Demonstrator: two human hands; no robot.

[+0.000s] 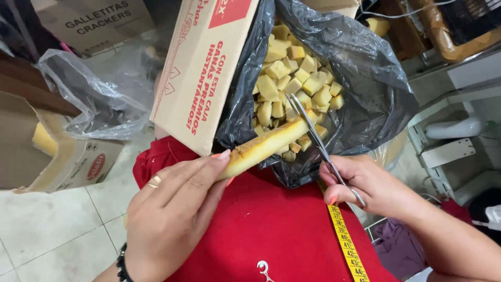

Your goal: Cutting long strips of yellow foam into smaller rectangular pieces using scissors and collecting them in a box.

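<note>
1. Nearest the camera, a red garment [261, 230] covers the person's lap, with a yellow measuring tape [347, 245] running down over it on the right.
2. The left hand [172, 214], wearing a gold ring and a dark beaded bracelet at the wrist, is closed around the near end of a long yellow foam strip [269, 143], thumb on top.
3. The strip slants up and to the right from that hand, its far end lying over the mouth of the bag-lined box.
4. The right hand [365, 183] is closed on the handles of a pair of metal scissors [313, 136], fingers through the loops.
5. The scissor blades stand slightly apart and cross the far end of the strip, the tips reaching in among the cut pieces.
6. Just beyond, a black plastic bag [376, 89] lines a tilted cardboard box [201, 78] with red print; inside lies a heap of small yellow foam cubes [292, 78].
7. To the left, on the pale tiled floor [62, 240], a second cardboard box [68, 162] holds a clear plastic bag [104, 94] and a piece of yellow foam.
8. To the right stands white shelving [449, 151]; farther back another cardboard box [94, 21] is partly seen.
</note>
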